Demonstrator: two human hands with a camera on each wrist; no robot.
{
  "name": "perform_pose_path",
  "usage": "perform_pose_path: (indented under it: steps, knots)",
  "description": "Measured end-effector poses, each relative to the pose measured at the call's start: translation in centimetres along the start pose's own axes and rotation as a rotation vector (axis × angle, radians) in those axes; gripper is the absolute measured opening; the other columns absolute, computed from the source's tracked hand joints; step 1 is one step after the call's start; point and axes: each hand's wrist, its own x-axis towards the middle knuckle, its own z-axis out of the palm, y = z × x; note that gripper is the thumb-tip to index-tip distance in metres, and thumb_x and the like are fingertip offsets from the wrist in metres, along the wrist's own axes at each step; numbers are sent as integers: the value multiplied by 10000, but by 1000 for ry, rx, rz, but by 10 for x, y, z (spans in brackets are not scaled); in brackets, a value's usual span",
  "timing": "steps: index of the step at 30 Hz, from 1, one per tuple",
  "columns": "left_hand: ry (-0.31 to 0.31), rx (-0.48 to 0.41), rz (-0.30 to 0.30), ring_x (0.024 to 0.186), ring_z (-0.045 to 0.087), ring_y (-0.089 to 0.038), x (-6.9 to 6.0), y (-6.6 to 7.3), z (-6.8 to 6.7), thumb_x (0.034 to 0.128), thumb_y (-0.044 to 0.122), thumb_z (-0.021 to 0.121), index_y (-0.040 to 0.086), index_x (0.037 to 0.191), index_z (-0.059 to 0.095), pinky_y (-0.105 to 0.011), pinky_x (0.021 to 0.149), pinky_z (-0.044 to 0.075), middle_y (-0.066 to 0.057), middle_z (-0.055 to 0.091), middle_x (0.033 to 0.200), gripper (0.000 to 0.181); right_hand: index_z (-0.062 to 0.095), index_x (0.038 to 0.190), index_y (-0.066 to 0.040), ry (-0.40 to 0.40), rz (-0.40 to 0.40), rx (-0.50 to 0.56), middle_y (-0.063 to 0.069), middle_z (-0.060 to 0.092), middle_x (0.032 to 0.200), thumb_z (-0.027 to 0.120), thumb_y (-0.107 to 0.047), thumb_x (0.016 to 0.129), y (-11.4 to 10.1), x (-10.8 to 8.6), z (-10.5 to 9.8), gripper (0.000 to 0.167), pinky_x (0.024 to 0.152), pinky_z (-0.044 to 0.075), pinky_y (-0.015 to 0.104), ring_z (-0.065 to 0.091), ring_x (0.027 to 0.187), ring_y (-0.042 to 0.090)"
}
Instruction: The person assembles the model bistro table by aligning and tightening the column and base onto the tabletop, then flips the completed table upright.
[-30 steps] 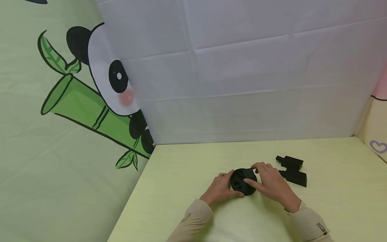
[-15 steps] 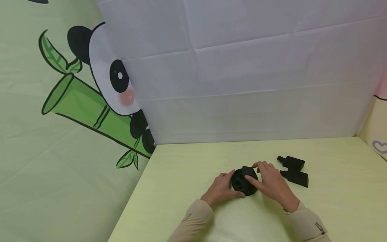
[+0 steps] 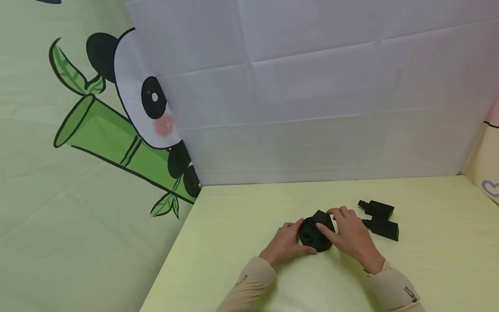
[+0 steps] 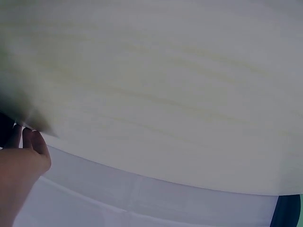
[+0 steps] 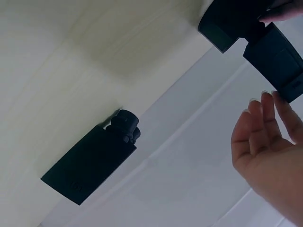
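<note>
A round black base [image 3: 316, 246] with holes in its top sits on the table in the head view. My left hand [image 3: 285, 245] grips its left side, thumb along the near edge and fingers on the far left. With thumb and index finger, my right hand [image 3: 352, 236] pinches a black block [image 3: 324, 220] at the base's upper right. In the right wrist view this block [image 5: 277, 59] joins the base [image 5: 225, 23] at a narrow neck. The left wrist view shows only part of my left hand [image 4: 23, 161] and a dark edge of the base [image 4: 5, 128].
Two more black blocks with pegged ends, one farther [image 3: 380, 209] and one nearer [image 3: 383, 228], lie close together right of my right hand. The pale yellow table [image 3: 226, 216] meets a white cloth backdrop [image 3: 312, 143] behind and a green panda-print cloth [image 3: 97, 242] at left.
The block in my right fingers has turned on the base, its outer end swinging outward and a corner now pointing to the far side. My left hand stays on the base.
</note>
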Motion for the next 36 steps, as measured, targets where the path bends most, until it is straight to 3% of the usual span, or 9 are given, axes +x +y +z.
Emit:
perform_pose_path:
  steps: [6,10,14,20,25,31,36]
  knots:
    - [-4,6,2,1327,519,-274,0,0,1,822,611,817,105,1574,438,-420,1069,433,-72,613,1422,982,650,1029,-8,29,2,-21,132,606,950,780,-371,926,0,0,0,399,736,488,529,565,857,359]
    - [0,9,5,1314,528,-272,0,0,1,815,612,823,101,1567,448,-408,1061,441,-76,621,1409,984,665,1180,22,12,28,-2,187,630,1045,742,-390,958,-1,0,-1,474,766,496,565,574,930,410]
    - [13,10,3,1305,533,-271,1,1,1,805,610,833,98,1561,459,-403,1053,448,-76,625,1404,986,607,1371,34,-56,27,58,226,609,1181,630,-302,1049,-2,0,-2,467,844,464,600,540,1062,439]
    - [11,1,0,1302,533,-263,1,1,1,799,597,844,110,1556,468,-396,1046,452,-67,632,1394,976,663,1244,35,-49,64,68,185,617,1080,663,-317,1031,1,0,-2,411,816,456,584,541,1020,423]
    - [11,8,-3,1303,531,-261,1,1,2,799,602,841,106,1560,463,-402,1053,445,-69,632,1395,983,598,1393,19,-61,26,108,210,600,1143,684,-303,1016,2,1,-2,504,816,463,596,525,1023,412]
    - [11,9,5,1302,536,-268,1,1,1,804,596,840,102,1560,462,-405,1051,449,-78,629,1400,980,620,1293,36,-11,55,84,191,613,1059,730,-346,979,4,2,-1,506,745,455,530,534,935,384]
    - [6,-3,-1,1310,528,-269,1,1,1,809,598,836,108,1566,455,-414,1052,451,-74,621,1412,979,592,1359,36,-33,85,104,162,601,1020,701,-353,999,6,2,-2,541,740,449,493,517,920,352]
